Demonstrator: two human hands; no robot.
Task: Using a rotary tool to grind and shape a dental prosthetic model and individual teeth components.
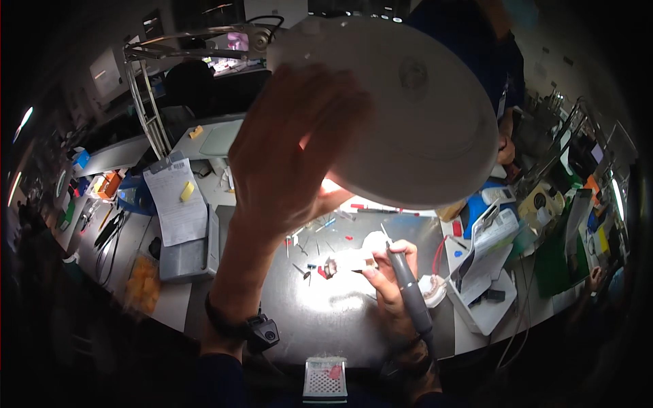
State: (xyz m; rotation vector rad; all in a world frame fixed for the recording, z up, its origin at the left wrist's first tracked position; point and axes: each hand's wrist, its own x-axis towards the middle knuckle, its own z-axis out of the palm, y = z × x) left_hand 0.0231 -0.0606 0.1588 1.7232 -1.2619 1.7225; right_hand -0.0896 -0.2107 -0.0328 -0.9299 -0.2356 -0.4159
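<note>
My left hand (292, 149) is raised, its fingers wrapped over the rim of the round white lamp head (428, 129). Lower down, my right hand (391, 279) grips a dark grey rotary handpiece (410, 292) with a thin bur pointing up and away. A slim thing shows at its thumb, too glared to name. Beside this hand lies a whitish dental cast (433, 291); a white rounded piece (374, 241) sits just behind its fingers. To the left, a small dark and red piece (328, 269) rests in the bright light among several scattered burs (300, 272).
The jointed lamp arm (146, 102) stands at the back left. A clipboard with paper (175, 200) leans over a grey tray (190, 262). At right is a white bin with papers (486, 299). A perforated tray (325, 379) sits at the front edge. Another person (469, 41) stands opposite.
</note>
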